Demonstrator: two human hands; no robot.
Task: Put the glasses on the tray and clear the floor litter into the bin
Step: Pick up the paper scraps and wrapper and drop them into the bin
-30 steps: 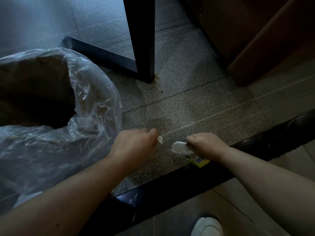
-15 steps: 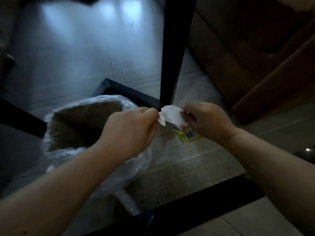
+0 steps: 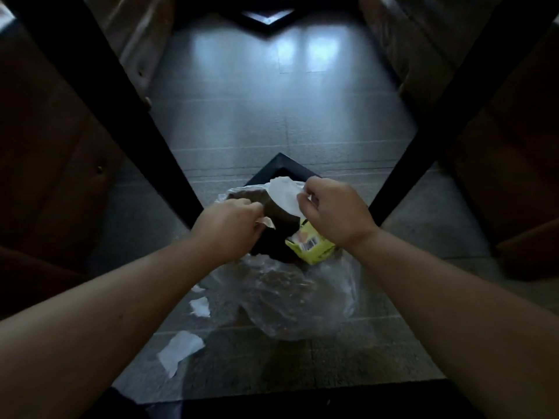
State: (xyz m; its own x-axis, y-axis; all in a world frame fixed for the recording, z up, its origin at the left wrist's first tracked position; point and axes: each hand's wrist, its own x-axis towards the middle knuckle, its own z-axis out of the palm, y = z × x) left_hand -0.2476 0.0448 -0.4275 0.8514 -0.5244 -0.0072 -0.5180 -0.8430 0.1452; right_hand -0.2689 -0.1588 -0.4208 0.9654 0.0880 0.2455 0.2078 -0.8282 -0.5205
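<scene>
Both hands hover over the mouth of the bin (image 3: 281, 237), which is lined with a clear plastic bag (image 3: 302, 297). My left hand (image 3: 230, 228) pinches a small paper scrap (image 3: 267, 222) at the bin's left rim. My right hand (image 3: 335, 216) grips a white tissue (image 3: 282, 193) and a yellow wrapper (image 3: 311, 243) with a barcode above the opening. More white paper litter lies on the floor near the bin: a small piece (image 3: 201, 306) and a larger one (image 3: 180, 349). No glasses or tray are in view.
Two dark table legs (image 3: 121, 116) (image 3: 447, 116) slant down on either side of the bin. Brown upholstered furniture (image 3: 45, 161) stands at left and at right. A dark floor border (image 3: 302, 397) runs along the near edge.
Both hands have lifted off the floor with the litter and moved over the bin's opening. The view has tilted up, and more paper scraps on the floor have come into sight.
</scene>
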